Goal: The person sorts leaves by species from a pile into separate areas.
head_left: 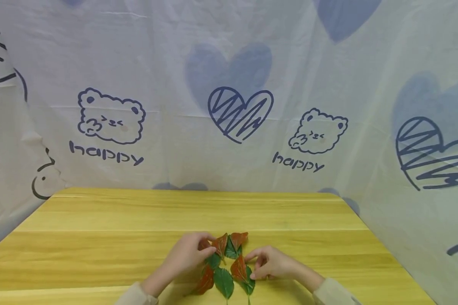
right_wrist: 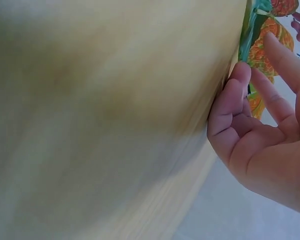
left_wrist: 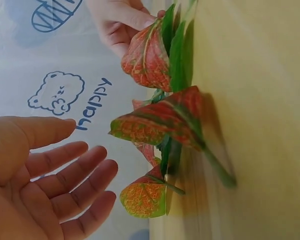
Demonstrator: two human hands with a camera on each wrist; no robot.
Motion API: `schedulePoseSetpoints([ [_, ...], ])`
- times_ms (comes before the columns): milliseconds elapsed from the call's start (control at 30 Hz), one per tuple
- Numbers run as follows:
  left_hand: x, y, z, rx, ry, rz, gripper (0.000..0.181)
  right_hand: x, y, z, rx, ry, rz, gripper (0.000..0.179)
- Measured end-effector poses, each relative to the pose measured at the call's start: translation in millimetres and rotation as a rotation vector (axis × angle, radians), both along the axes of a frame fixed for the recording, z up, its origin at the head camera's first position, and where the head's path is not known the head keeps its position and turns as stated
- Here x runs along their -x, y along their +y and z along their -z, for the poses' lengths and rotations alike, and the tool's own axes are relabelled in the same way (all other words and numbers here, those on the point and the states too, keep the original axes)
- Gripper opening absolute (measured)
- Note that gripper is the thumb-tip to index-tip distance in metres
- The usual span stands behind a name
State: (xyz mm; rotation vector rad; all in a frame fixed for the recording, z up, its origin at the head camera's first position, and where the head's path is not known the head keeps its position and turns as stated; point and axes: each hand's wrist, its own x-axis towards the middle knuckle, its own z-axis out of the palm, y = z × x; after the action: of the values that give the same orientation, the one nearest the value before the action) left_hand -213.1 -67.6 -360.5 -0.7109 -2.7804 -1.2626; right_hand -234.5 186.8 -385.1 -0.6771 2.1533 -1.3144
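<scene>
Red and green leaves lie in a rough ring on the wooden table [head_left: 110, 250]. My left hand [head_left: 192, 250] is at the ring's upper left, beside a red leaf [head_left: 220, 243]. In the left wrist view its fingers are spread, apart from a curled red leaf [left_wrist: 160, 120] with a thick stem. My right hand [head_left: 272, 263] is at the ring's right side, its fingertips at a red leaf [head_left: 238, 268] and the green leaf [head_left: 249, 284] partly under it. The right wrist view shows the thumb [right_wrist: 241, 73] by a green leaf edge and the index finger extended above.
Another green leaf [head_left: 224, 282] and a red leaf [head_left: 205, 281] form the ring's near side. A red leaf [head_left: 238, 239] overlaps a green one at the far side. Behind the table hangs a pale cloth [head_left: 168, 84] with printed hearts and bears.
</scene>
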Motion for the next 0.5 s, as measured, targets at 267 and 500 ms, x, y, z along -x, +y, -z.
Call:
schedulePoseSetpoints([
  [267, 13.3, 2.4, -2.5, -0.099, -0.027, 0.089, 0.022, 1.7, -0.1, 3.2, -0.012, 0.037, -0.009, 0.038],
  [500, 25.2, 13.0, -4.3, -0.148, -0.082, 0.116, 0.02, 3.2, -1.0, 3.8, -0.052, 0.062, 0.002, 0.037],
])
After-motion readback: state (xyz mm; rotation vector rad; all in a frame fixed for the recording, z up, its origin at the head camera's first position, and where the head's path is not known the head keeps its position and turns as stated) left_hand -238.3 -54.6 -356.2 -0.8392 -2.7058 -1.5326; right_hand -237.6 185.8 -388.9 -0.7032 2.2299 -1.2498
